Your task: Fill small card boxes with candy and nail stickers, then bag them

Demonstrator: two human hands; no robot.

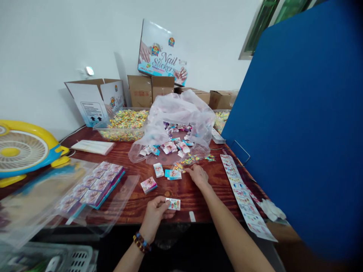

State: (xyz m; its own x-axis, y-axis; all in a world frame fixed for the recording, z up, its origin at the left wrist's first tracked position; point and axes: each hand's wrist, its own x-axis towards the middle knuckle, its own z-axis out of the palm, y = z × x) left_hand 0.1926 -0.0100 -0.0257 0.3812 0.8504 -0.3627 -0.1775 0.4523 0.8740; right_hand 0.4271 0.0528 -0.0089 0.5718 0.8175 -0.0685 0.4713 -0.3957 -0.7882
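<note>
My left hand [160, 208] is closed on a small nail sticker sheet [174, 204] with coloured nail pictures, held over the table's front edge. My right hand [199, 175] reaches forward to a scatter of small coloured candies [187, 161]; its thumb and fingers look apart at the candies' near edge, and the fingertips are partly hidden. Just left of it lies a small box with a blue flap [173, 174]. Two more small boxes, a white one [159, 170] and a pink one [149, 184], rest on the table nearby.
A clear plastic bag [181, 104] spills small boxes. Behind it stand a candy tub [121, 130] and cartons [140, 90]. At left are stacked purple boxes [99, 185] and a fan [21, 151]. A long sticker strip [241, 192] lies by the blue panel [289, 124].
</note>
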